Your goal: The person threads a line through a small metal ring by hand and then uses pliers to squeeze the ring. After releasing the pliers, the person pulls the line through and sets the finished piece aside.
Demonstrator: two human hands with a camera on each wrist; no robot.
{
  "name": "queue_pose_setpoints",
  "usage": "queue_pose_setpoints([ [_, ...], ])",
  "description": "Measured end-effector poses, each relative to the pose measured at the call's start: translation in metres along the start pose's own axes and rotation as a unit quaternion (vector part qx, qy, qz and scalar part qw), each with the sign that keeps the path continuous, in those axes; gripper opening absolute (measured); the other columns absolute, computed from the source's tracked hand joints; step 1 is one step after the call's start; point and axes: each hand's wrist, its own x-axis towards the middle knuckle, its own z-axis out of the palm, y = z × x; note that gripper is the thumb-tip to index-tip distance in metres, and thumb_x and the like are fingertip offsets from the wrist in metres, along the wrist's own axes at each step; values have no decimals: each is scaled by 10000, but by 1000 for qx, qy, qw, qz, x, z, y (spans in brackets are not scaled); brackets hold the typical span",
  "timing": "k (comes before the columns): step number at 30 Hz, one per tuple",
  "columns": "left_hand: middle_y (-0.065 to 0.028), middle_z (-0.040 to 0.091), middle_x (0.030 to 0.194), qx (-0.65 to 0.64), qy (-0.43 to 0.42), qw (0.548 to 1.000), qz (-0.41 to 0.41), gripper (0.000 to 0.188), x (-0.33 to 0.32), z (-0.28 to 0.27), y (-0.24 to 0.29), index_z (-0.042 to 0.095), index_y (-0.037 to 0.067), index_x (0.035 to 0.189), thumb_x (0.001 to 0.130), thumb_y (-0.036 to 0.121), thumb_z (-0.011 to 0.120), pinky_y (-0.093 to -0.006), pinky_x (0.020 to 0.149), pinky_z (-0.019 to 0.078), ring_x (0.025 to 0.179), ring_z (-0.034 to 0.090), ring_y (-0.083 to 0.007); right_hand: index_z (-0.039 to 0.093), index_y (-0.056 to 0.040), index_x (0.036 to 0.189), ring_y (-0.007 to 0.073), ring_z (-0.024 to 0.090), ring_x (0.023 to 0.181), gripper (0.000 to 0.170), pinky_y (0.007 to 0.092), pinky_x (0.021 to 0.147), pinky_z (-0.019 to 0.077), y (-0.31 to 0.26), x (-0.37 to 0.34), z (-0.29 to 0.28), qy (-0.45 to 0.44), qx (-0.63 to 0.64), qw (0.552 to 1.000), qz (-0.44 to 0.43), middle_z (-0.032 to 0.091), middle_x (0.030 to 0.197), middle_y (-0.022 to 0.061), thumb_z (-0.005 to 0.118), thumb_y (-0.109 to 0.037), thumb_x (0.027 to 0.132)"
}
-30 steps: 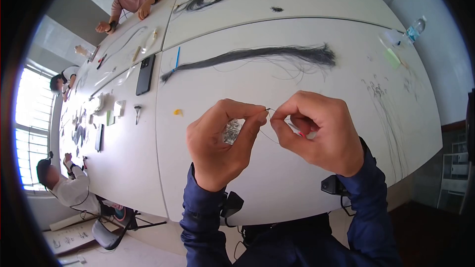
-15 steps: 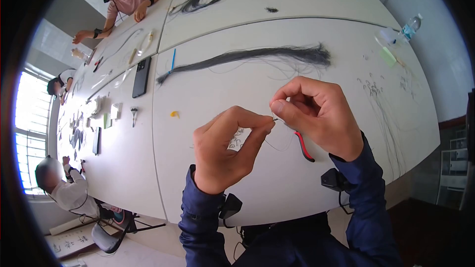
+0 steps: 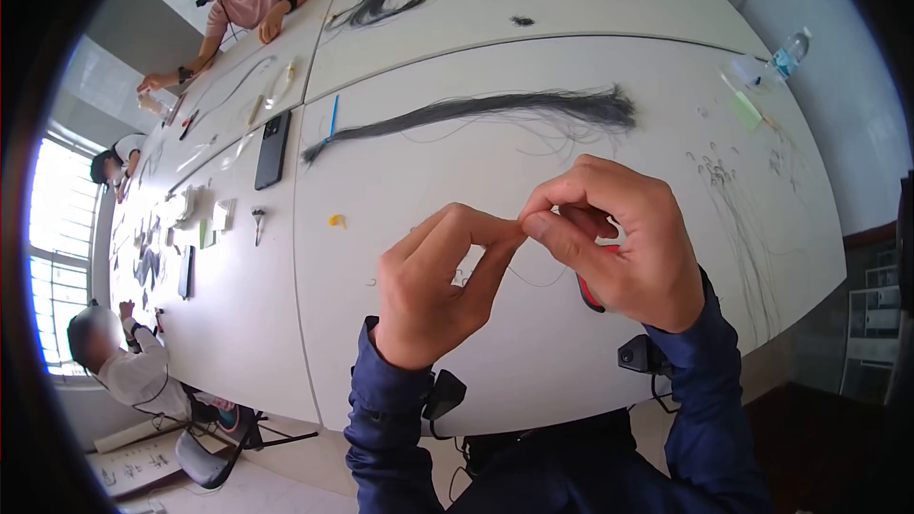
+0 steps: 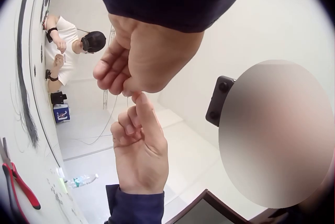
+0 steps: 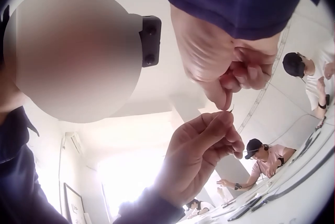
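Observation:
In the head view my left hand (image 3: 428,286) pinches a tiny fish hook between thumb and forefinger, mostly hidden by the fingertips. My right hand (image 3: 619,238) pinches the thin line at the hook, its fingertips meeting the left ones. A thin tip (image 5: 231,111) shows between the fingertips in the right wrist view. Below the hands the fine line (image 3: 538,281) hangs in a loose loop. Loose hooks (image 3: 462,277) lie on the table behind the left hand. Red-handled pliers (image 4: 18,185) lie under the right hand, partly covered in the head view.
A long bundle of dark line (image 3: 466,107) with a blue tie stretches across the white table (image 3: 409,176). Hooks with trailing lines (image 3: 719,169) lie at the right, near a bottle (image 3: 790,55). A phone (image 3: 273,150) and yellow piece (image 3: 337,221) are leftward. Other people sit around.
My right hand first rose away from the left fingertips, uncovering the pliers, then came back down to meet them. The left hand shifted slightly down and right, still pinching.

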Motion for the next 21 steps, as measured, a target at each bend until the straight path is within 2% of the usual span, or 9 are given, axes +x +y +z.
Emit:
queue_pose_setpoints([
  [4, -109, 715, 804, -12, -9, 999, 37, 169, 0, 2, 1, 662, -22, 874, 772, -140, 728, -271, 651, 535, 721, 697, -181, 704, -12, 955, 31, 362, 567, 126, 219, 520, 301, 9, 5, -5, -37, 136, 980, 142, 445, 603, -57, 719, -135, 932],
  [10, -88, 707, 814, -40, 56, 997, 38, 185, 0, 5, 0, 669, 1, 879, 771, -130, 743, -274, 644, 536, 721, 697, -185, 713, -12, 1009, 11, 295, 532, 153, 220, 508, 252, 14, 7, -3, -70, 195, 958, 197, 356, 570, -101, 710, -149, 940],
  [13, -131, 719, 819, -4, 69, 997, 18, 137, 0, 2, 1, 651, -46, 916, 825, -129, 710, -277, 719, 546, 763, 697, -174, 714, -12, 1040, 5, 287, 529, 165, 223, 502, 233, 8, 6, 1, -40, 196, 962, 188, 343, 565, -106, 711, -138, 935],
  [19, -132, 722, 838, -11, 101, 995, 4, 123, 0, 3, -2, 660, -51, 937, 846, -124, 699, -270, 756, 544, 779, 691, -158, 720, -4, 1036, 1, 270, 504, 170, 223, 488, 210, 3, 4, 6, -34, 182, 966, 182, 333, 532, -106, 713, -133, 926],
  [21, -102, 723, 819, -12, 108, 994, 16, 147, 0, 5, -5, 680, -19, 905, 803, -106, 741, -259, 665, 528, 718, 694, -163, 726, -4, 1008, 0, 269, 497, 164, 224, 483, 209, 5, 3, 7, -19, 197, 962, 188, 337, 524, -106, 717, -143, 922],
])
